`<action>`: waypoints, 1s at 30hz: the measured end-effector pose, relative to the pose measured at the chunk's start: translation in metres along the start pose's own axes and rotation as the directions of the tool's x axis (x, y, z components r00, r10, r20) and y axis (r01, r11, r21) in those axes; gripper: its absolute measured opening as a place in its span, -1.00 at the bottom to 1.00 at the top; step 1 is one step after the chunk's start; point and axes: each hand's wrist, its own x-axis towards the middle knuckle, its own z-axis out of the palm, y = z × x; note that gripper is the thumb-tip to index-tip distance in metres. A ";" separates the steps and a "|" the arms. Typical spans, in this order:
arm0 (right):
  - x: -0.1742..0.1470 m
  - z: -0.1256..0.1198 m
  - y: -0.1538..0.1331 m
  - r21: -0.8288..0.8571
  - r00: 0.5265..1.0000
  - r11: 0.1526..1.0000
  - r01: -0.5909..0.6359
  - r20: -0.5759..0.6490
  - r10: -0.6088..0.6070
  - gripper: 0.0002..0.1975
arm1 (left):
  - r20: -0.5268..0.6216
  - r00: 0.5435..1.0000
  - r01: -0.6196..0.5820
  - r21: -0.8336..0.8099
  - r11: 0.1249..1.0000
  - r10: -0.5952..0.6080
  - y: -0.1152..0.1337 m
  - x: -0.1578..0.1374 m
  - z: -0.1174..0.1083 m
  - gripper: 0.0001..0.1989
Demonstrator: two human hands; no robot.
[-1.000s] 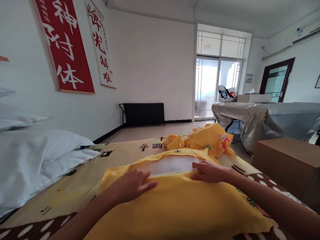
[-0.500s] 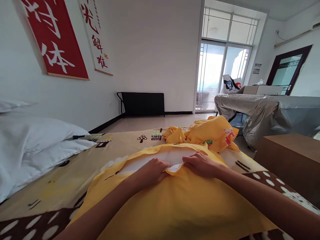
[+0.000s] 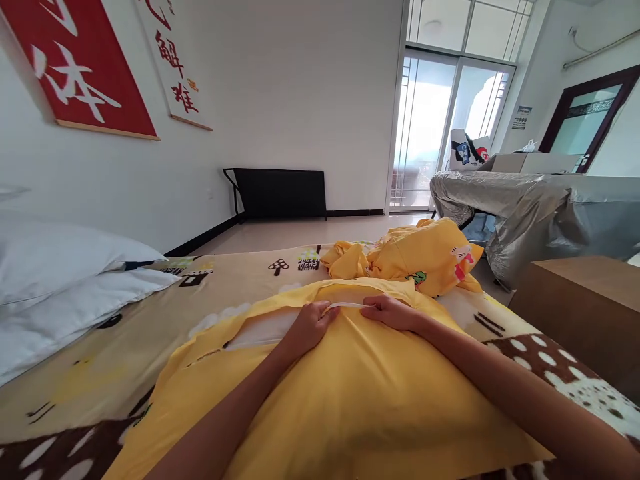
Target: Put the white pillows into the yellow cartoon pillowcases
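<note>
A yellow pillowcase point(image 3: 380, 393) lies across the bed in front of me, with a white pillow point(image 3: 265, 328) showing through its open far side. My left hand point(image 3: 311, 325) is closed on the near edge of the opening, thumb on top. A short way to its right, my right hand point(image 3: 390, 312) pinches the same edge. Between the two hands a white zipper-like strip point(image 3: 347, 305) runs taut along the edge. The far flap of the case arches just beyond my fingers. My fingertips are partly hidden in the cloth.
Crumpled yellow bedding point(image 3: 420, 257) lies beyond the pillowcase. White pillows point(image 3: 65, 280) are stacked at left on the patterned blanket point(image 3: 240, 267). A brown box point(image 3: 580, 313) stands at right, near a table under a silver cover point(image 3: 520, 200). A folded black frame point(image 3: 280, 193) leans against the wall.
Both hands have lifted the near edge up and away from me, stretching it between them. Less of the white pillow shows now. My view has tilted down slightly.
</note>
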 end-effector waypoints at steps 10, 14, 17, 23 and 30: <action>-0.073 -0.025 -0.011 -0.353 0.987 0.935 -0.034 -0.159 -0.024 -0.60 | -0.021 1.000 0.015 0.287 0.958 -0.010 0.002 -0.061 -0.057 -0.59; -0.097 -0.035 -0.014 -0.550 0.963 0.832 -0.069 -0.253 -0.087 -0.58 | 0.009 0.995 0.087 0.430 0.899 -0.100 -0.020 -0.101 -0.102 -0.50; -0.090 -0.044 -0.036 -0.653 0.918 0.750 -0.102 -0.352 -0.181 -0.54 | -0.101 0.995 0.061 0.662 0.747 0.008 -0.013 -0.109 -0.127 -0.44; -0.076 -0.106 -0.107 -0.724 0.626 0.636 -0.265 -0.631 -0.458 -0.55 | -0.453 0.724 0.142 0.836 0.530 0.520 0.065 -0.106 -0.209 -0.51; -0.077 -0.130 -0.137 -0.842 0.092 0.487 -0.230 -0.517 -0.851 -0.53 | -0.325 0.249 0.172 0.942 0.289 0.912 0.103 -0.119 -0.244 -0.63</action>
